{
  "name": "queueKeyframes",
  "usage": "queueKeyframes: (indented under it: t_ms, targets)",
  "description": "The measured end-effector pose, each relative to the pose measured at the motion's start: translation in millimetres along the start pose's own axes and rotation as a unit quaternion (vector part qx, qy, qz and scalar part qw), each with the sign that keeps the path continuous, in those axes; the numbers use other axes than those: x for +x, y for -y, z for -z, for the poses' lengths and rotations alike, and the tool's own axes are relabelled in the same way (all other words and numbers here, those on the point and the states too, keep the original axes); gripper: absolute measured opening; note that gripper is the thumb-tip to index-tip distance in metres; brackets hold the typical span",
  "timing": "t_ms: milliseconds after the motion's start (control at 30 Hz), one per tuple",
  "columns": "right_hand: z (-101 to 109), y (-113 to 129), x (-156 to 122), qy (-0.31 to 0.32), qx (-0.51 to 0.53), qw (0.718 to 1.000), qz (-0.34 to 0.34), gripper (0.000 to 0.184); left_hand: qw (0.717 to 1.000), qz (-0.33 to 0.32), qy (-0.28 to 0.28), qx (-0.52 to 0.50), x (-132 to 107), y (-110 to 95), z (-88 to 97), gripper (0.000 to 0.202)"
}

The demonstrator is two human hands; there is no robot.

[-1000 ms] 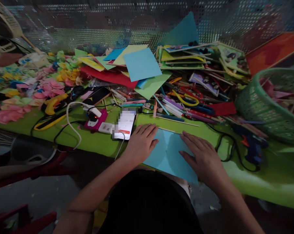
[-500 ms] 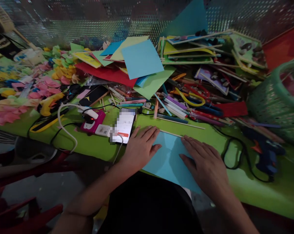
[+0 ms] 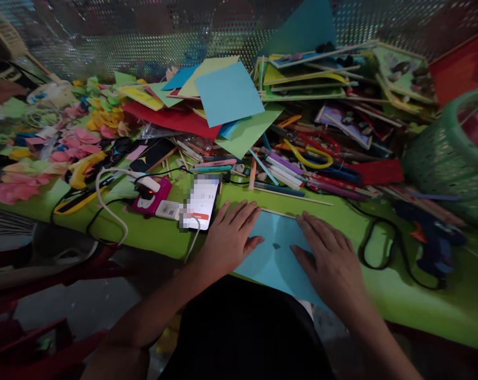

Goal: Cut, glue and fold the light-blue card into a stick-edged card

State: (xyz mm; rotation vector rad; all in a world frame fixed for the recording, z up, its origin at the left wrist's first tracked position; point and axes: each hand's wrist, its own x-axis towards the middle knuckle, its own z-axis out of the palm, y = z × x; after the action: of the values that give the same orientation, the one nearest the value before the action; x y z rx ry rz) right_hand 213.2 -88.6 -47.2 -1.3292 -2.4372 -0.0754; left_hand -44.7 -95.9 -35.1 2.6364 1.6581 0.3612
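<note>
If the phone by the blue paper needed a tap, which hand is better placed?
Left hand, probably: it rests on the blue paper beside the phone; the right hand lies farther away.

phone [image 3: 201,203] screen: digits, apparently ":51", partly blurred | white tag [image 3: 168,209]: printed code, unreadable | no other legible text

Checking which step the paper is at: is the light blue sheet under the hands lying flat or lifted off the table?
Flat: the light blue sheet lies on the green table, pressed under both palms.
</note>
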Motion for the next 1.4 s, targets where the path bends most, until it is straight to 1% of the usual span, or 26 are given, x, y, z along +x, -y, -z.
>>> queueKeyframes:
  t_ms: [100,267,467,667,767,867,1100,1267,1333,1400]
  targets:
    - [0,0,-1,0.005,0.007,1.0,0.015,0.049,1.0,-0.017,0.005,-0.002,0,0,0.7,0.058]
    - [1,0,0,0.011,0.016,0.999,0.035,0.047,0.999,-0.017,0.014,-0.026,1,0,1.3,0.061]
    - [-1,0,0,0.021,0.0,0.999,0.027,0.047,0.999,-0.007,0.013,-0.044,3,1,1.0,0.062]
    - [-3,-2,-3,0.02,0.011,0.999,0.031,0.051,0.999,-0.018,0.004,-0.029,0,2,1.1,0.06]
    - [0,-3,-5,0.005,0.027,0.999,0.021,0.052,1.0,-0.002,-0.004,-0.022,-3,1,1.8,0.059]
    - [4,-3,-5,-0.013,0.03,0.999,0.002,0.047,1.0,0.017,-0.005,-0.022,-4,1,1.9,0.058]
    - [4,-2,-5,-0.002,0.017,1.0,-0.006,0.044,0.999,0.027,0.0,-0.029,-1,3,1.9,0.057]
    - [3,-2,-2,-0.015,0.005,1.0,-0.01,0.041,0.999,0.035,0.006,-0.035,1,3,3.7,0.055]
    - [5,-2,-1,-0.016,0.021,1.0,-0.013,0.04,0.999,0.035,0.01,-0.035,1,4,3.8,0.055]
    - [7,-4,-3,-0.03,0.064,0.997,-0.03,0.04,0.999,0.03,0.008,-0.03,1,4,3.6,0.056]
